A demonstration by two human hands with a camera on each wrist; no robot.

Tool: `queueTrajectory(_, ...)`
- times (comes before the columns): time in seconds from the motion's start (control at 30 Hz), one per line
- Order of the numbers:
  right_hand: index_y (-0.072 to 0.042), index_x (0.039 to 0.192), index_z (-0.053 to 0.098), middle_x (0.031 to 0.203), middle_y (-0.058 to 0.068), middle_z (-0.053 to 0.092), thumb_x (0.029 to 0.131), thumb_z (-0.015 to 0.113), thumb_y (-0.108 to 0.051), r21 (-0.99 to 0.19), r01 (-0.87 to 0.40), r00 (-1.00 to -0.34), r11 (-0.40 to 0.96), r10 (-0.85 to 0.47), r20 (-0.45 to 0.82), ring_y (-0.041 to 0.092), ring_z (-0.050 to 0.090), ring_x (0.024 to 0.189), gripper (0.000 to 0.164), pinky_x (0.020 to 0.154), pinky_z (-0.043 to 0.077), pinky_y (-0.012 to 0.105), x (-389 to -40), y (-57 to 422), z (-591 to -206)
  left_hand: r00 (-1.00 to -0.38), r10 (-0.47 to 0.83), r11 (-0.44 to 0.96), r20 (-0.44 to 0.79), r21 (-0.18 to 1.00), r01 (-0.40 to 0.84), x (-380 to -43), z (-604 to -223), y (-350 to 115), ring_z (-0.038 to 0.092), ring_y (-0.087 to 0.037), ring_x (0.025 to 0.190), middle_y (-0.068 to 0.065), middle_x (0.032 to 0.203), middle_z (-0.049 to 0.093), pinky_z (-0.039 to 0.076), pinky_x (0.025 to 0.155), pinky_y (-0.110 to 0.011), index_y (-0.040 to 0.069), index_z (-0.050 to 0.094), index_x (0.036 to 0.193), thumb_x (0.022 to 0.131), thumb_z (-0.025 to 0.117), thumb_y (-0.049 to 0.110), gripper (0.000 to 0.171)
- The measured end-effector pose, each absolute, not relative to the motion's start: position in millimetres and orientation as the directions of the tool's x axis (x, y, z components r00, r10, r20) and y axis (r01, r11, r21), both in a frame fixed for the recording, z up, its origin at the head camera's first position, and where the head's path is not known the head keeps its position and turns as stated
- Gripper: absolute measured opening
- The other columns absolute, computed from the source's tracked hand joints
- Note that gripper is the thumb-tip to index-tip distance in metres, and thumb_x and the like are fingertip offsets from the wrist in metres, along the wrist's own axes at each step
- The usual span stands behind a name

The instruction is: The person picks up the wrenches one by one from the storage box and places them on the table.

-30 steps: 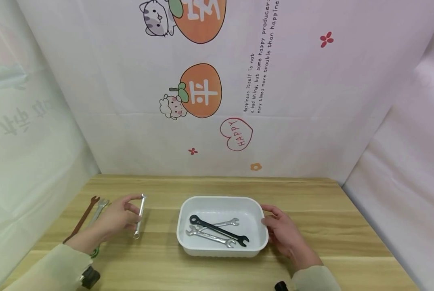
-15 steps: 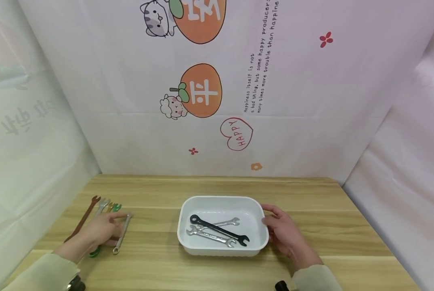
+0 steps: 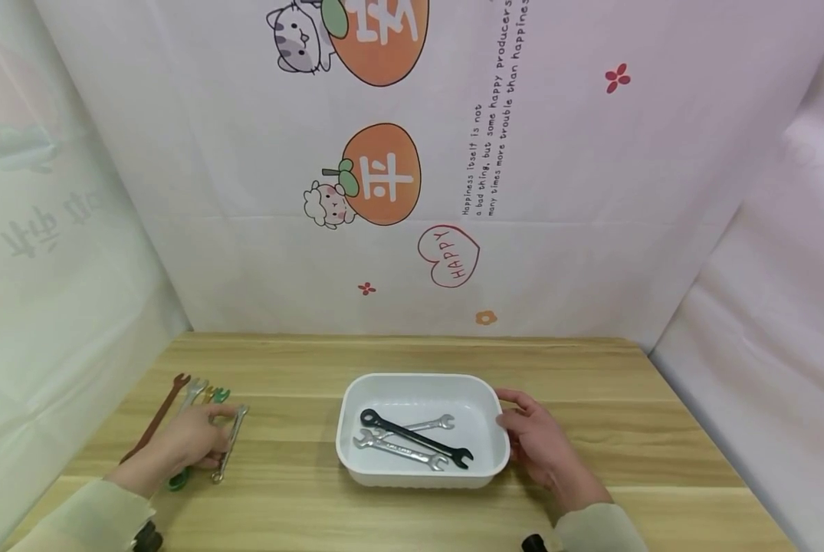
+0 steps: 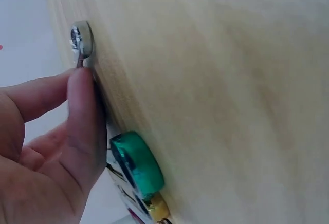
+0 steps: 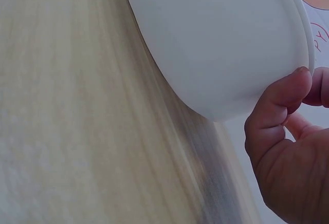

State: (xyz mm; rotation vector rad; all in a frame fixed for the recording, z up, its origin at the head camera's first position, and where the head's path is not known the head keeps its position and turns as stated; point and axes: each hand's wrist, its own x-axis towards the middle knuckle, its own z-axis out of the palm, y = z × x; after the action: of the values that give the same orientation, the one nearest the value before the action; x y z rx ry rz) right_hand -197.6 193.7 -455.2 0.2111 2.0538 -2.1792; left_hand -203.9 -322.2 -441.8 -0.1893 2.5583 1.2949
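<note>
At the left of the table, my left hand (image 3: 187, 443) pinches a silver combination wrench (image 3: 227, 454) low over the wood. In the left wrist view, thumb and fingers meet just below its ring end (image 4: 82, 40). Close beside it lies a green wrench (image 3: 221, 395), its middle hidden by the hand; its thick green end (image 4: 138, 163) shows in the left wrist view. My right hand (image 3: 541, 445) grips the right end of a white plastic bin (image 3: 421, 478), thumb at the rim (image 5: 307, 39). Inside the bin, a black wrench (image 3: 418, 439) lies across two silver wrenches (image 3: 401, 451).
Left of the green wrench lie a gold wrench (image 3: 208, 394), another silver wrench (image 3: 194, 389) and a reddish-brown wrench (image 3: 156, 418), roughly side by side. White printed cloth (image 3: 280, 261) walls the back and sides of the wooden table (image 3: 287, 491).
My left hand has carried the silver wrench leftward and down, from near the bin to beside the green wrench. Over the last half second it barely moves. The right hand and bin stay put.
</note>
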Motion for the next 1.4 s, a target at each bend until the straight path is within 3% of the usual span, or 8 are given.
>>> queueTrajectory(0.1, -0.007, 0.140, 0.051, 0.107, 0.020, 0.064, 0.096, 0.055, 0.000, -0.978, 0.199, -0.980, -0.062, -0.008, -0.199, 0.021, 0.053, 0.072, 0.045, 0.052, 0.043, 0.024, -197.1, 193.5, -455.9, -0.961, 0.014, 0.598, -0.277, 0.772, -0.214, -202.3, -438.9, -324.3, 0.060, -0.022, 0.069, -0.013, 0.084, 0.062, 0.057, 0.061, -0.038, -0.012, 0.040, 0.141, 0.095, 0.060, 0.006, 0.054)
queueTrajectory(0.23, -0.006, 0.140, 0.051, 0.107, 0.021, 0.064, 0.096, 0.054, 0.000, -0.978, 0.197, -0.980, -0.066, -0.009, -0.197, 0.022, 0.053, 0.073, 0.045, 0.052, 0.044, 0.025, -196.1, 193.2, -456.0, -0.942, 0.007, 0.421, -0.334, 0.856, -0.300, -200.5, -434.1, -324.8, 0.066, -0.028, 0.077, -0.020, 0.096, 0.065, 0.059, 0.069, -0.040, -0.018, 0.043, 0.134, 0.105, 0.047, 0.038, 0.063)
queueTrajectory(0.33, -0.006, 0.140, 0.051, 0.106, 0.020, 0.064, 0.096, 0.054, 0.000, -0.978, 0.197, -0.980, -0.065, -0.007, -0.197, 0.022, 0.053, 0.072, 0.044, 0.052, 0.043, 0.025, -195.6, 193.3, -455.8, -0.914, 0.029, 0.242, -0.405, 0.890, -0.387, -198.6, -433.1, -323.0, 0.068, -0.035, 0.088, -0.025, 0.104, 0.065, 0.058, 0.076, -0.045, -0.022, 0.044, 0.129, 0.105, 0.032, 0.054, 0.080)
queueTrajectory(0.5, -0.007, 0.140, 0.051, 0.108, 0.020, 0.064, 0.096, 0.055, 0.000, -0.978, 0.199, -0.980, -0.065, -0.008, -0.199, 0.022, 0.053, 0.073, 0.044, 0.053, 0.044, 0.025, -195.1, 193.4, -455.2, -0.900, 0.068, 0.199, -0.432, 0.889, -0.412, -198.3, -432.8, -324.4, 0.066, -0.038, 0.094, -0.026, 0.106, 0.064, 0.056, 0.081, -0.048, -0.025, 0.041, 0.129, 0.100, 0.017, 0.068, 0.100)
queueTrajectory(0.83, -0.008, 0.141, 0.051, 0.107, 0.019, 0.064, 0.098, 0.056, -0.003, -0.979, 0.196, -0.981, -0.055, 0.000, -0.196, 0.022, 0.053, 0.073, 0.044, 0.053, 0.043, 0.025, -195.0, 194.6, -456.0, -0.924, 0.017, 0.335, -0.382, 0.873, -0.355, -203.1, -427.7, -334.5, 0.067, -0.034, 0.087, -0.021, 0.100, 0.067, 0.058, 0.074, -0.045, -0.025, 0.045, 0.126, 0.097, 0.011, 0.071, 0.105)
queueTrajectory(1.1, -0.009, 0.143, 0.050, 0.108, 0.017, 0.062, 0.098, 0.056, -0.004, -0.979, 0.198, -0.980, -0.052, 0.000, -0.198, 0.022, 0.053, 0.074, 0.046, 0.053, 0.044, 0.026, -195.8, 195.6, -456.9, -0.927, -0.023, 0.354, -0.375, 0.864, -0.359, -207.2, -426.4, -335.4, 0.066, -0.029, 0.073, -0.018, 0.091, 0.066, 0.058, 0.068, -0.043, -0.024, 0.046, 0.120, 0.097, 0.012, 0.071, 0.104)
queueTrajectory(1.4, -0.008, 0.143, 0.050, 0.110, 0.018, 0.061, 0.098, 0.056, -0.004, -0.980, 0.192, -0.981, -0.040, -0.003, -0.193, 0.022, 0.053, 0.075, 0.046, 0.054, 0.044, 0.026, -195.5, 194.6, -454.7, -0.936, -0.021, 0.368, -0.350, 0.868, -0.333, -206.2, -425.8, -335.0, 0.067, -0.027, 0.069, -0.017, 0.088, 0.067, 0.059, 0.066, -0.041, -0.025, 0.047, 0.120, 0.095, 0.012, 0.073, 0.107)
